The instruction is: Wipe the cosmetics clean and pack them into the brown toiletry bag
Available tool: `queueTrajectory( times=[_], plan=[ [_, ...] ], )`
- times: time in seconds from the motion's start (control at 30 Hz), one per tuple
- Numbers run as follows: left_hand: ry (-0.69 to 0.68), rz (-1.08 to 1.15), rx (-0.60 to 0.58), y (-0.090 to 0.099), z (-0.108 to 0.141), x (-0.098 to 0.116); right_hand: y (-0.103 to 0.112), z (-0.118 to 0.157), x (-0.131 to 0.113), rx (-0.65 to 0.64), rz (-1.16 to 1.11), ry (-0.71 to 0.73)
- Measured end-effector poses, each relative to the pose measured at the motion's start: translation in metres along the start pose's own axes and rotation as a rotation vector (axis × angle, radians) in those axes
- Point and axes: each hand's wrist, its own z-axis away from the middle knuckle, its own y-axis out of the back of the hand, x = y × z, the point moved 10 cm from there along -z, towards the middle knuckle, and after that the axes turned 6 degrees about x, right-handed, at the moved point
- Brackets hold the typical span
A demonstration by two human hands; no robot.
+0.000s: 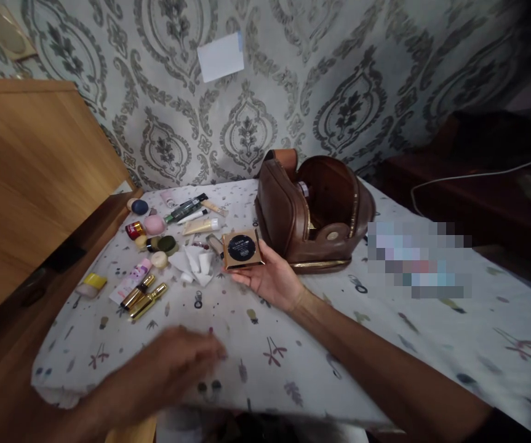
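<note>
On the cloth (309,372), the bag (283,215) gapes unzipped, something pale (303,188) inside. The left hand (179,354) is too blurred for me to tell its grip; the right hand (274,280) holds a case (240,248) beside the bag. Things look partway: one item held, others out, including tissue (194,263) and gold tubes (149,302).

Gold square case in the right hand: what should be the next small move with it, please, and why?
Perhaps bring the left hand up to the left edge of the gold square case, to steady it. The right hand holds it only from its right side and below, while the left hand, blurred, is apart from it, nearer the camera.
</note>
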Motion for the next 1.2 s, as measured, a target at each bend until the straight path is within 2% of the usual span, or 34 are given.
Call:
queueTrajectory(
  times=[0.07,0.13,0.2,0.3,0.4,0.53,0.6,0.7,0.77,0.87,0.97,1.1,1.2],
  plan=[
    [0.061,-0.295,0.171,0.028,-0.021,-0.031,-0.001,0.001,0.000,0.003,-0.004,0.002],
    [0.087,-0.592,0.309,0.047,-0.035,-0.053,-0.002,0.002,-0.002,0.005,-0.001,0.010],
    [0.059,-0.705,0.280,0.041,-0.046,-0.069,-0.002,0.004,-0.003,0.002,0.011,0.021],
    [0.068,-0.686,0.252,0.034,-0.053,-0.085,-0.001,0.004,-0.004,-0.002,0.025,0.033],
    [0.100,-0.526,0.362,0.051,-0.056,-0.081,-0.002,0.004,-0.005,-0.010,0.028,0.044],
    [0.059,-0.345,0.550,0.078,-0.064,-0.051,-0.005,0.003,-0.002,-0.034,0.040,0.040],
    [-0.047,-0.314,0.537,0.069,-0.074,-0.028,-0.007,0.002,0.001,-0.049,0.029,0.041],
    [-0.229,-0.328,0.411,0.032,-0.092,0.000,-0.006,0.001,0.004,-0.039,0.002,0.069],
    [-0.285,-0.340,0.387,0.013,-0.101,0.006,-0.003,-0.001,0.005,-0.026,0.008,0.083],
    [-0.254,-0.295,0.441,0.009,-0.114,-0.002,-0.005,0.000,0.007,-0.057,0.021,0.069],
    [-0.158,-0.209,0.525,0.025,-0.119,-0.021,-0.007,0.001,0.009,-0.080,0.024,0.016],
    [-0.050,-0.112,0.625,0.046,-0.113,-0.051,-0.006,0.002,0.008,-0.057,0.024,0.002],
    [-0.025,-0.072,0.629,0.044,-0.107,-0.064,-0.004,0.001,0.003,-0.043,-0.006,0.023]
  ],
)
